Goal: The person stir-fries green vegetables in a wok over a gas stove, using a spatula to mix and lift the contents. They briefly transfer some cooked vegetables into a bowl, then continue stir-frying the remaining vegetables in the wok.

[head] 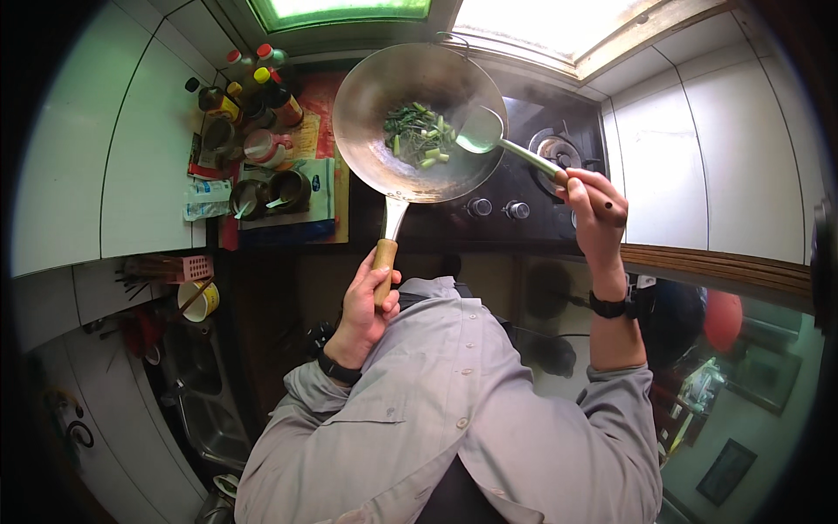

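My left hand [370, 304] is closed around the wooden handle of a large steel wok [366, 157], which sits over the left side of the black gas stove. In the wok lie cut leafy greens with pale green stalk pieces [419, 134], and steam rises from them. My right hand [592, 206] grips the wooden handle of a metal wok spatula [482, 131]. The spatula's blade is over the right inner wall of the wok, just right of the greens. Whether the blade touches the wok is hard to tell.
A gas burner [556, 152] and control knobs [480, 207] are right of the wok. Bottles [280, 98], jars and two small bowls with spoons [288, 190] crowd the counter at left. A double steel sink [206, 419] lies lower left, and a window [517, 26] stands behind the stove.
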### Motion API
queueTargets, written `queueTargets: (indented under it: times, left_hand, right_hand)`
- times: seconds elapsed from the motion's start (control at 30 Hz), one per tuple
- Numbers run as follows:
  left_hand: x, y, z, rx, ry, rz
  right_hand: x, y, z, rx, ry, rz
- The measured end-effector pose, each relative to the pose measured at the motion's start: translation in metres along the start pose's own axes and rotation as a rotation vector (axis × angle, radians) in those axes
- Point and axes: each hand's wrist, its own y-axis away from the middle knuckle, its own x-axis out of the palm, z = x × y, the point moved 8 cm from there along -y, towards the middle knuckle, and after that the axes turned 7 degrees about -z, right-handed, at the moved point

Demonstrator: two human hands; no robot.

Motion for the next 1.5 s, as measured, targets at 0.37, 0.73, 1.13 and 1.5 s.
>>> queueTargets:
  times: [0.37,0.73,1.13,1.5]
  left_hand:
    - [0.001,0.001,-0.001,0.008,-0.003,-0.002]
    - [0.001,0.001,-0.001,0.0,-0.026,-0.001]
    - [0.003,0.001,-0.003,-0.012,-0.034,0.009]
    - [0.003,0.001,-0.004,-0.008,-0.029,0.01]
  right_hand:
    - [0.049,-0.023,0.046,-0.282,0.064,0.249]
    - [0.04,-0.021,0.043,-0.31,0.08,0.205]
    - [0.036,-0.012,0.048,-0.293,0.125,0.183]
    - [0.027,-0.008,0.06,-0.384,0.149,0.104]
